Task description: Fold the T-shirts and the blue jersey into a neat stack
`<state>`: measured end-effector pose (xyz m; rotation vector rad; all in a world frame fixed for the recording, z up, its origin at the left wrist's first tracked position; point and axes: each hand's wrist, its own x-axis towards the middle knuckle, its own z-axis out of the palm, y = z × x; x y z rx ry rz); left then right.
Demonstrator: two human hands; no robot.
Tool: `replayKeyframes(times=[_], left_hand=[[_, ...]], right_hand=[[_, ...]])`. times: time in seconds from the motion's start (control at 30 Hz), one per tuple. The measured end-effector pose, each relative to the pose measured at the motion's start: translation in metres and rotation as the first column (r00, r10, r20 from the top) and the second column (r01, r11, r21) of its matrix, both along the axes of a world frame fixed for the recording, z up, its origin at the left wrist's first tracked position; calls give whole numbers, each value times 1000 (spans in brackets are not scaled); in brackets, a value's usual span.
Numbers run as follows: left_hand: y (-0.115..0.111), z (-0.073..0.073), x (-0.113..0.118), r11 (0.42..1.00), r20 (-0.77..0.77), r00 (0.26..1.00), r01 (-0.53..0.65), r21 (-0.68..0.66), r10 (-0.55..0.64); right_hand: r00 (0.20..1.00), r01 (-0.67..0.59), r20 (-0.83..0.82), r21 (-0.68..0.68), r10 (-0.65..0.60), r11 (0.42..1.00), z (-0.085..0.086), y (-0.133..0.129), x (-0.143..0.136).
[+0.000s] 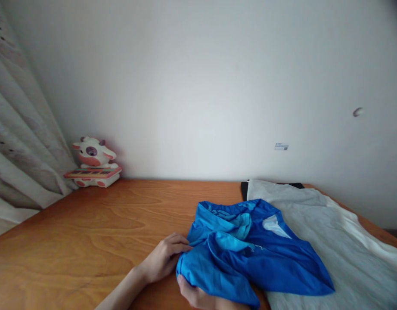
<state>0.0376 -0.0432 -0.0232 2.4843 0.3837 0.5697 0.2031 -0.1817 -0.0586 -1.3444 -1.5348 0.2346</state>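
A crumpled blue garment (pixel 266 262), with lighter blue and patterned patches and a small white area, lies in loose folds on the wooden table. My left hand (pixel 164 258) is at its left edge, fingers curled against the cloth. Lower down, my right hand (pixel 195 297) grips the near left corner, thumb on top and the other fingers hidden by the fabric. Whether it is a shirt or shorts I cannot make out. The garment's right side overlaps a light grey cloth (pixel 314 228).
A toy cow keyboard (pixel 93 172) stands at the table's back left, beside a pale curtain (pixel 17 129). Something flat and black (pixel 244 190) shows from under the grey cloth at the back. The white wall (pixel 192 86) bounds the wooden table (pixel 88 228).
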Motion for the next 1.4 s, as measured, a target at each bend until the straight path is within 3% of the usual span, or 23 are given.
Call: replayKeyframes(times=[0.07, 0.13, 0.2, 0.3, 0.4, 0.47, 0.57, 0.63, 0.7, 0.73, 0.8, 0.83, 0.87, 0.9, 1.0, 1.1, 1.17, 1.27, 1.4], left_hand=[[3, -1, -2, 985, 90, 989, -100, -144, 114], [8, -2, -4, 928, 170, 953, -187, -323, 251], [15, -2, -8, 831, 255, 877, -241, -501, 407], [30, 1, -16, 619, 358, 646, -231, -750, 674], [45, 8, -28, 373, 331, 364, -51, -926, 871], [53, 12, -36, 259, 266, 221, 63, -964, 938], [60, 13, -44, 197, 205, 109, 77, -977, 973], [60, 8, -44, 180, 177, 90, -27, -983, 980], [57, 1, -41, 238, 198, 186, -228, -944, 962], [54, -3, -40, 321, 221, 292, -358, -877, 930], [47, -10, -35, 574, 227, 567, -566, -592, 792], [42, -13, -33, 692, 191, 683, -603, -398, 705], [38, -15, -30, 772, 140, 762, -602, -206, 632], [33, -17, -28, 816, 88, 811, -577, -44, 578], [23, -19, -24, 845, -6, 863, -492, 209, 504], [20, -22, -23, 817, -16, 852, -497, 292, 523], [21, -25, -25, 776, -11, 822, -534, 336, 570], [25, -29, -30, 740, -58, 780, -563, 369, 622], [28, -20, -32, 835, -164, 829, -488, 253, 534]], right_hand=[[993, -71, 93, -60, 77, 996, -10, 24, 5], [983, -107, 137, -117, 123, 987, -17, 39, 10], [992, -22, 123, -107, 35, 994, -18, 47, 16], [984, 165, 72, -1, -164, 986, -16, 58, 28], [971, 236, 32, 41, -238, 971, -14, 70, 43], [939, 344, -3, 36, -345, 938, -13, 74, 51], [859, 507, 60, 36, -508, 861, -10, 73, 59], [811, 559, 200, 14, -550, 829, -10, 69, 64], [772, 590, 334, -62, -541, 805, -11, 67, 67], [769, 589, 382, -111, -513, 800, -11, 66, 69], [787, 557, 434, -197, -438, 807, -11, 65, 70], [803, 531, 440, -225, -401, 817, -11, 65, 70], [822, 502, 434, -243, -369, 830, -10, 65, 70], [843, 467, 418, -254, -339, 847, -8, 65, 69], [923, 302, 323, -273, -209, 913, 0, 62, 63], [981, 27, 193, -280, 29, 960, 10, 57, 55], [974, -157, 113, -280, 195, 947, 18, 53, 51], [945, -306, 32, -261, 324, 916, 28, 48, 47], [936, -348, -31, -212, 350, 913, 34, 44, 45]])
